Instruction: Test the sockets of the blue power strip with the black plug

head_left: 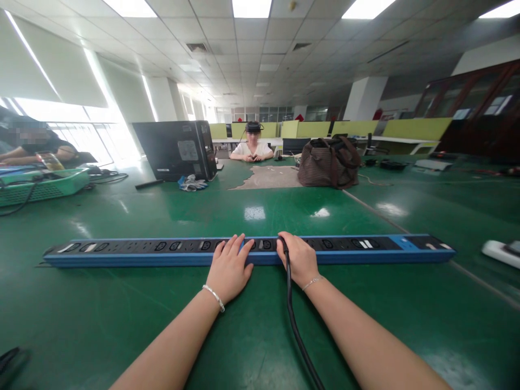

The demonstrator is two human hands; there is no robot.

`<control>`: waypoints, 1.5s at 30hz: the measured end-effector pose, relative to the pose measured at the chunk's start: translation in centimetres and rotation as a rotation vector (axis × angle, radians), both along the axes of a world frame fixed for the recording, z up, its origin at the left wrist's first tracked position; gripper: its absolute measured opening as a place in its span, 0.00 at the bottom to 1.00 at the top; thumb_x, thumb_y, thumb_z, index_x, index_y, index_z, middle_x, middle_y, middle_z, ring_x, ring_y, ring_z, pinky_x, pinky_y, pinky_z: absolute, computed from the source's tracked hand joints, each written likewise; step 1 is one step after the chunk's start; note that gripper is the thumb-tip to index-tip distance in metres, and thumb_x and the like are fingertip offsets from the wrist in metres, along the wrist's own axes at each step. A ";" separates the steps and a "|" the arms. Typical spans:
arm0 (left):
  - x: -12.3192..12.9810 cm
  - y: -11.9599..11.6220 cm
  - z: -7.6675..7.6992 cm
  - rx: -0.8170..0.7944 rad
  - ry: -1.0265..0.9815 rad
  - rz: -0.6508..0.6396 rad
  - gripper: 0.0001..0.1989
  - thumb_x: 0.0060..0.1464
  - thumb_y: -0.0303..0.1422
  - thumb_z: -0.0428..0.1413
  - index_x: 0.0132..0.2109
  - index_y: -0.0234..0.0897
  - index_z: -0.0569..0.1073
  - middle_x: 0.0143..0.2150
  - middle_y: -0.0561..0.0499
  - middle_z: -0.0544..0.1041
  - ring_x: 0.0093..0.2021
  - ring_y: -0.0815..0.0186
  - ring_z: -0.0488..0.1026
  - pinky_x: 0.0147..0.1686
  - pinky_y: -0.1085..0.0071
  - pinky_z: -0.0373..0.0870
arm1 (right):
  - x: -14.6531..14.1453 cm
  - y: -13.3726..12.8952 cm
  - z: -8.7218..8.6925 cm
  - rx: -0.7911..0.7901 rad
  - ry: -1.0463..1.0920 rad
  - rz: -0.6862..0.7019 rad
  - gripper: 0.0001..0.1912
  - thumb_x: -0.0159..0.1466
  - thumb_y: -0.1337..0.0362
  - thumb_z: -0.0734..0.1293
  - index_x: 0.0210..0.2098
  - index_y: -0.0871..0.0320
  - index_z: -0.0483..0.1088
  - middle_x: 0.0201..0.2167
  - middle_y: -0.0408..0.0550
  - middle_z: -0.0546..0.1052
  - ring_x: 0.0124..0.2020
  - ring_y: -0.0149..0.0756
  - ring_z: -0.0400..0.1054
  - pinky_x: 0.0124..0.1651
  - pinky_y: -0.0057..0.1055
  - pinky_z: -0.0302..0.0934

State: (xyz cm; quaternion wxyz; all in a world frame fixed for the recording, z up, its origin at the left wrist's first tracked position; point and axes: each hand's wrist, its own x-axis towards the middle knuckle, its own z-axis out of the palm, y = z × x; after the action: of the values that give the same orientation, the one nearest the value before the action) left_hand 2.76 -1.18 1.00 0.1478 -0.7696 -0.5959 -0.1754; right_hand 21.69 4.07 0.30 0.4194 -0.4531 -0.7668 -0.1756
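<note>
A long blue power strip (134,260) with a black socket face lies across the green table in front of me. My left hand (229,265) rests on its middle, palm down, with the fingers spread over the sockets. Just to the right, my right hand (298,257) is closed around the plug end of a black power cord (291,309). That plug is at the strip's socket face, mostly covered by my fingers, and I cannot tell how deep it sits. From there the cord runs down toward the bottom edge of the view.
Across the green table (170,319) sit a black computer case (174,149), grey-blue gloves (192,183) and a brown bag (329,162). A green basket (60,184) is at left, a white object (501,252) at right. One person (252,149) sits opposite, another (40,146) at far left.
</note>
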 end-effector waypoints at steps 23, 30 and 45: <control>0.0 0.0 -0.1 0.011 0.000 -0.004 0.26 0.53 0.36 0.50 0.60 0.43 0.60 0.63 0.46 0.61 0.62 0.57 0.56 0.60 0.55 0.50 | -0.2 0.0 0.1 -0.004 0.037 -0.052 0.12 0.64 0.64 0.57 0.40 0.58 0.71 0.35 0.45 0.79 0.33 0.33 0.73 0.38 0.26 0.62; 0.1 0.0 -0.1 0.008 -0.009 -0.008 0.27 0.52 0.36 0.51 0.60 0.43 0.60 0.63 0.45 0.61 0.63 0.56 0.55 0.60 0.55 0.49 | -0.6 -0.1 -0.1 -0.054 0.091 -0.103 0.14 0.64 0.64 0.56 0.40 0.57 0.72 0.32 0.46 0.79 0.31 0.33 0.73 0.35 0.26 0.62; 0.2 -0.1 0.0 -0.002 -0.028 0.005 0.27 0.51 0.36 0.52 0.60 0.43 0.60 0.63 0.46 0.61 0.63 0.56 0.55 0.60 0.55 0.49 | 5.5 0.3 7.4 -0.033 0.590 -0.009 0.18 0.65 0.53 0.54 0.39 0.57 0.69 0.36 0.49 0.78 0.39 0.36 0.71 0.43 0.33 0.63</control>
State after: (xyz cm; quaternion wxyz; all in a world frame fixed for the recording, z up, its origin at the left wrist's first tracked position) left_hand 2.93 -1.31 0.99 0.1392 -0.7658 -0.6000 -0.1852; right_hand 27.15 4.38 7.66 0.6161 -0.4946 -0.6125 -0.0255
